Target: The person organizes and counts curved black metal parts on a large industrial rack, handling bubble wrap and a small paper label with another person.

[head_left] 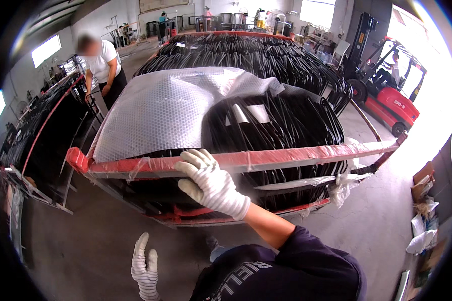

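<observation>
My right hand [209, 184], in a striped white work glove, is on the red-wrapped front bar [286, 156] of a metal rack. Its fingers lie over the bar, with the thumb lower down. My left hand [145, 268], gloved likewise, hangs low at the left over the floor. Its fingers are apart from the thumb and it holds nothing. Inside the rack lie bundles of long black strips [286, 125], bent over in loops. A sheet of bubble wrap [155, 118] covers their near left part. Two white paper pieces [258, 113] rest on the strips.
A person in a white shirt [103, 62] stands at the left, beside another rack [45, 130] of black strips. A red forklift [391, 103] with a seated driver stands at the right near a bright doorway. Boxes and plastic bags [422, 233] lie along the right wall.
</observation>
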Motion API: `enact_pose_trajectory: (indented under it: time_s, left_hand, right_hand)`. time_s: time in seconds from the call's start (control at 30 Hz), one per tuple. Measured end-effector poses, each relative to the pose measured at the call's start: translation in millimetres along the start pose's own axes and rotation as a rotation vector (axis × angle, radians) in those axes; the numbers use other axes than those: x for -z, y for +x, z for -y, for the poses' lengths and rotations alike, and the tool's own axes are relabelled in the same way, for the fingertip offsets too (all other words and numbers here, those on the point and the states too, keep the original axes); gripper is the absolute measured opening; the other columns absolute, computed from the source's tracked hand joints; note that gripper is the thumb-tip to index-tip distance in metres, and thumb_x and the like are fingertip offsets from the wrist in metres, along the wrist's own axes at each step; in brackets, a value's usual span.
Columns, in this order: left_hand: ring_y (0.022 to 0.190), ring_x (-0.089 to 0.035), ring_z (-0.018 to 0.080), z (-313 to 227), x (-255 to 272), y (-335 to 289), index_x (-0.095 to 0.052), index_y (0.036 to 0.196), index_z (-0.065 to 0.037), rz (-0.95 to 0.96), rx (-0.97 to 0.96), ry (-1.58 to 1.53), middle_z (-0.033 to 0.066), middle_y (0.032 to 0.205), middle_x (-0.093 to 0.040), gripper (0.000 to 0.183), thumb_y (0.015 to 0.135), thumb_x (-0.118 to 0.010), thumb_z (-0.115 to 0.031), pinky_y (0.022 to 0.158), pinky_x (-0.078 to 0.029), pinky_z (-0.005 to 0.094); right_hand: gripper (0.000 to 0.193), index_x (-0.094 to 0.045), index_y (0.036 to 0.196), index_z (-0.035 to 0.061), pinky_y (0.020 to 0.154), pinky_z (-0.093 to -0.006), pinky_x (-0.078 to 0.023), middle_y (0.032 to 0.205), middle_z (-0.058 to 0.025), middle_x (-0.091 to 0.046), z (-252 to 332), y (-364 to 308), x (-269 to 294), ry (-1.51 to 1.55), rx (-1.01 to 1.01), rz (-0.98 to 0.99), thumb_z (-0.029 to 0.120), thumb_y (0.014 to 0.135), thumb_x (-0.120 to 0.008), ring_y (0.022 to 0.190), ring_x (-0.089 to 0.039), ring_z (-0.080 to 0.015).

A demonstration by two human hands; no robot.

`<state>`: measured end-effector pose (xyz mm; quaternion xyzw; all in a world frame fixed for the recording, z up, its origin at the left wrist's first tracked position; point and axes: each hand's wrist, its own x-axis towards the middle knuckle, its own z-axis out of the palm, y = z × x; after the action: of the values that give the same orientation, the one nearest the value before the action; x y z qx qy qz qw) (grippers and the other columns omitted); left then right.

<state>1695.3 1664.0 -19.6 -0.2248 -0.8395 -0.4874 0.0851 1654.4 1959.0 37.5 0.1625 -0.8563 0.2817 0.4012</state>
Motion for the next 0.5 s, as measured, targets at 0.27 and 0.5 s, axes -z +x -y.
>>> enact_pose_trajectory:
  time_s: [0.27, 0.5]
  left_hand:
    - [0.121, -0.055, 0.0333, 18.3, 28.1, 99.7, -0.058, 0.126, -0.002, 0.045, -0.291, 0.209, 0.0136, 0.127, -0.060, 0.036, 0.092, -0.058, -0.013, 0.105, -0.041, 0.0431]
    - [0.123, -0.051, 0.0378, 39.0, 51.7, 162.5, -0.057, 0.127, -0.002, -0.035, -0.410, 0.278, 0.0150, 0.129, -0.058, 0.036, 0.093, -0.056, -0.013, 0.107, -0.038, 0.0465]
  right_hand:
    - [0.032, -0.058, 0.114, 0.0053, 0.107, -0.0446, -0.033, 0.115, -0.0135, -0.056, -2.2, 41.5, -31.8, 0.006, -0.046, -0.011, 0.017, 0.085, -0.064, 0.116, -0.051, -0.0318]
    - [0.028, -0.058, 0.111, 0.0066, 0.108, -0.0480, -0.032, 0.112, -0.0100, -0.059, 6.4, 63.3, -68.0, 0.052, -0.049, 0.112, 0.021, 0.087, -0.065, 0.114, -0.055, -0.0278]
